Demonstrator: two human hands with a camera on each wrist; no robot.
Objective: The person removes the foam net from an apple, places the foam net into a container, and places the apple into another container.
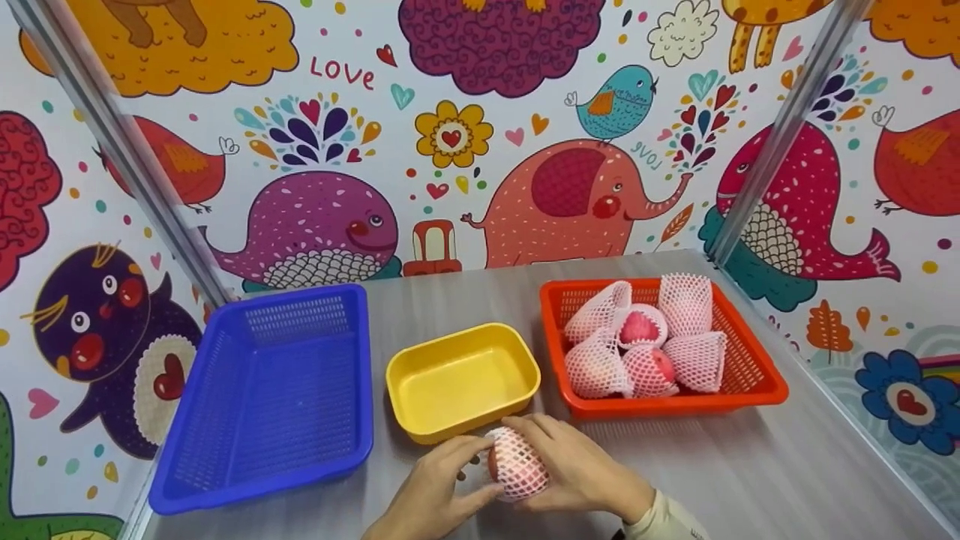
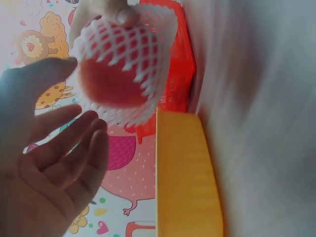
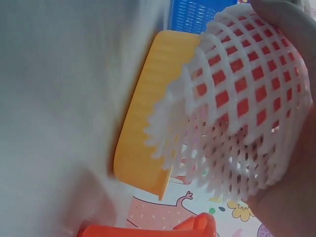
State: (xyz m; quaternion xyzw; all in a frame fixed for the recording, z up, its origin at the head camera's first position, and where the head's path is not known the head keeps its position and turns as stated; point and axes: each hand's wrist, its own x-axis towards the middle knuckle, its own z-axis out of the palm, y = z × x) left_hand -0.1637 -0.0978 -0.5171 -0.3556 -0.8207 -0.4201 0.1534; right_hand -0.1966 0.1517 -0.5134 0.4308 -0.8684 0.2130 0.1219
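A red round fruit (image 2: 111, 86) sits partly inside a white foam net sleeve (image 3: 237, 98), in front of the yellow bin in the head view. My right hand (image 1: 581, 465) grips the sleeved fruit from the right. On the other side is my left hand (image 1: 439, 480), its thumb and fingertips close to the fruit's bare end; the fingers are spread and loosely bent in the left wrist view. Whether the left thumb touches the net, I cannot tell. In the right wrist view, loose sleeve hangs past the fruit.
A blue basket (image 1: 360, 390) stands at the left, a small yellow bin (image 1: 457, 390) in the middle. The red basket (image 1: 750, 382) at the right holds several fruits in foam nets. Printed wall panels (image 1: 450, 75) with metal posts enclose the grey table (image 1: 450, 300).
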